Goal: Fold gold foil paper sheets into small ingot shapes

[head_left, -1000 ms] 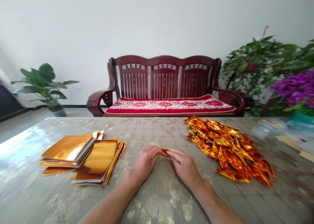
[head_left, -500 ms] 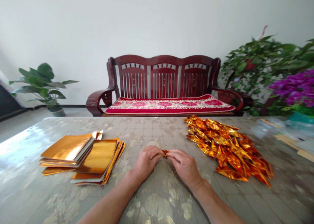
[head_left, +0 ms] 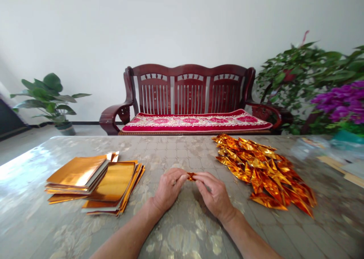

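Note:
A small folded piece of gold foil paper (head_left: 191, 176) spans the gap between my hands, low over the table's middle. My left hand (head_left: 170, 187) is closed on its left end, thumb against fingers. At the opposite end my right hand (head_left: 214, 194) grips it with the fingertips, the thumb a little apart below. Most of the piece is covered by the fingers. To the left lie stacks of flat gold foil sheets (head_left: 119, 181). A heap of folded, pointed gold foil pieces (head_left: 264, 172) spreads out on the right.
The table (head_left: 182, 228) has a patterned, shiny cover. Plastic bags (head_left: 311, 146) and pale card strips (head_left: 341, 170) lie at its right side. Beyond the far edge stands a wooden bench (head_left: 190, 88) with a red floral mat (head_left: 196, 122). Potted plants flank it.
My right thumb has eased away from the fingers, and more of the folded foil shows between my hands. The sheets and the heap are unchanged.

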`<state>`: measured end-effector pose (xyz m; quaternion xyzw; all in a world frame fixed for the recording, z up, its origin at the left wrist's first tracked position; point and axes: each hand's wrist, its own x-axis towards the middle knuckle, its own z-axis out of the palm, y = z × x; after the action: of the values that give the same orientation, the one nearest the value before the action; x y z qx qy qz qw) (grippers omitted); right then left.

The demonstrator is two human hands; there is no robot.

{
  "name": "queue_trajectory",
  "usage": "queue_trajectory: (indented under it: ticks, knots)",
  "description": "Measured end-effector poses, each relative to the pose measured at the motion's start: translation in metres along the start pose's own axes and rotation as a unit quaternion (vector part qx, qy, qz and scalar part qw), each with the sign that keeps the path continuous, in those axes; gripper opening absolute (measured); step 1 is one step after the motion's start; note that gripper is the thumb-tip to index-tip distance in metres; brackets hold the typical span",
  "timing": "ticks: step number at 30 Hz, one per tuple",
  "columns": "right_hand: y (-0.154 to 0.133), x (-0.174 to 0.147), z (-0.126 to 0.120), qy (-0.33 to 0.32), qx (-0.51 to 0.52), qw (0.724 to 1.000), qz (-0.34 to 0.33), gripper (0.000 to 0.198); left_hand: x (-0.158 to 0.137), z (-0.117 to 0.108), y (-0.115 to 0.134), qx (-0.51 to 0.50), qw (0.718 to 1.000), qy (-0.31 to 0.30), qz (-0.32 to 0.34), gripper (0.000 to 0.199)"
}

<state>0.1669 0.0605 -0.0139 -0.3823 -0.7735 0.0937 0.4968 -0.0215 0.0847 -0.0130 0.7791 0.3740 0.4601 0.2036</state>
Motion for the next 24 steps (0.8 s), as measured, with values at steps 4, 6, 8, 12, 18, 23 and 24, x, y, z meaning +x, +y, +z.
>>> queue_trajectory:
  ticks: [4, 6, 8, 12, 18, 23, 24]
  knots:
    - [-0.001, -0.001, 0.000, -0.025, -0.001, 1.000, 0.010, 0.022, 0.000, 0.001, 0.001, 0.004, 0.997, 0.014, -0.080, 0.030]
    - [0.000, -0.001, 0.001, -0.027, -0.006, 1.000, 0.015, 0.021, 0.000, 0.003, 0.002, 0.010, 0.994, 0.019, -0.103, 0.026]
    - [0.001, -0.002, 0.003, -0.022, -0.011, 0.999, 0.021, 0.019, -0.001, 0.006, 0.001, 0.010, 0.993, 0.023, -0.116, 0.018]
    - [0.001, -0.002, 0.005, -0.020, -0.018, 0.999, 0.028, 0.016, -0.002, 0.011, -0.001, -0.045, 0.989, 0.036, -0.136, 0.004]
    - [-0.001, -0.002, 0.007, -0.031, -0.035, 0.996, 0.071, 0.010, -0.001, 0.011, -0.006, -0.057, 0.990, -0.002, -0.130, 0.012]
    - [0.001, -0.003, 0.009, -0.027, -0.028, 0.990, 0.139, 0.018, -0.001, 0.009, -0.005, -0.032, 0.992, -0.009, -0.121, 0.016]
    - [0.001, -0.003, 0.009, -0.032, -0.025, 0.990, 0.133, 0.020, -0.001, 0.008, -0.005, -0.029, 0.992, -0.011, -0.119, 0.016]
